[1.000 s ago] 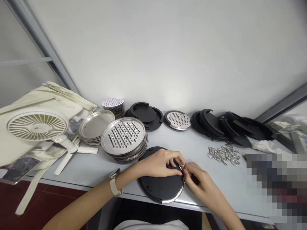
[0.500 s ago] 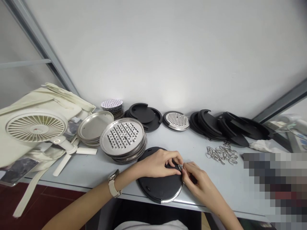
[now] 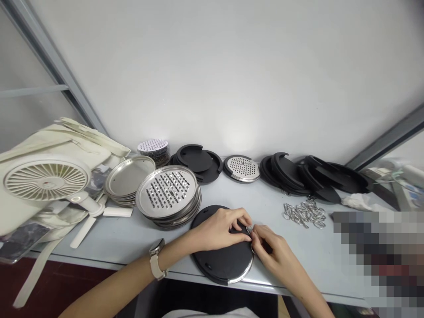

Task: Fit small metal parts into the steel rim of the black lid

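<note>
A round black plate with a shiny metal rim lies flat at the table's front edge, beneath my hands. My left hand lies across its upper half, fingers curled and gripping near the right rim. Beyond that rim, my right hand pinches a small metal ring against the plate's edge. The fingers of both hands meet there and partly hide the ring. A pile of loose metal rings lies to the right of the plate.
Left of the plate stand stacked perforated metal grater discs and plain metal discs. Black holders and a finished-looking grater line the wall. A white fan and cream bag occupy the left. Blurred pixels cover the lower right.
The view has shifted slightly. Both hands stay at the plate's right rim, with the fingers still working around the metal ring.
</note>
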`<state>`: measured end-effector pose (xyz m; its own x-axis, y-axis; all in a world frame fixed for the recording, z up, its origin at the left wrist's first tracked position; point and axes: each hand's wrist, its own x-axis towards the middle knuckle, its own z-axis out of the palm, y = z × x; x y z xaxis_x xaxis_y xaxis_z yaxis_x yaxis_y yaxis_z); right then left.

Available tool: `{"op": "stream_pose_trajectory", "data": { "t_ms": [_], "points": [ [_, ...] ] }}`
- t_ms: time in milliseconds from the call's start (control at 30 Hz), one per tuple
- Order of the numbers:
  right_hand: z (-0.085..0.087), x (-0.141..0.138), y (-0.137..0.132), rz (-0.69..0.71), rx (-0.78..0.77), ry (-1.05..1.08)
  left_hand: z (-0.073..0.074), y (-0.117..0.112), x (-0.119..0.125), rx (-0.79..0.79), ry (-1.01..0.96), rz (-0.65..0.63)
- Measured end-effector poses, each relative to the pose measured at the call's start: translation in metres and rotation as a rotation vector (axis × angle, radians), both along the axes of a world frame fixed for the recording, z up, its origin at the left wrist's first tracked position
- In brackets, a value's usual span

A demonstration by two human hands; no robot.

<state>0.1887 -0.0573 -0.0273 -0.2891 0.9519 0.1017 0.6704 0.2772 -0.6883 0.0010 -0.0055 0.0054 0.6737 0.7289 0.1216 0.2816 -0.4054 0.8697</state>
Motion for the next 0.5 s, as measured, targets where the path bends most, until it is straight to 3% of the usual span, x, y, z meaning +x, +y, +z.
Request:
{"op": "stream_pose_trajectory", "data": {
  "t_ms": [500],
  "points": [
    [-0.0015,0.003,0.0,0.022,-0.049,0.033,-0.0015,-0.0022,-0.0002,0.129,0.034,-0.022]
  ]
}}
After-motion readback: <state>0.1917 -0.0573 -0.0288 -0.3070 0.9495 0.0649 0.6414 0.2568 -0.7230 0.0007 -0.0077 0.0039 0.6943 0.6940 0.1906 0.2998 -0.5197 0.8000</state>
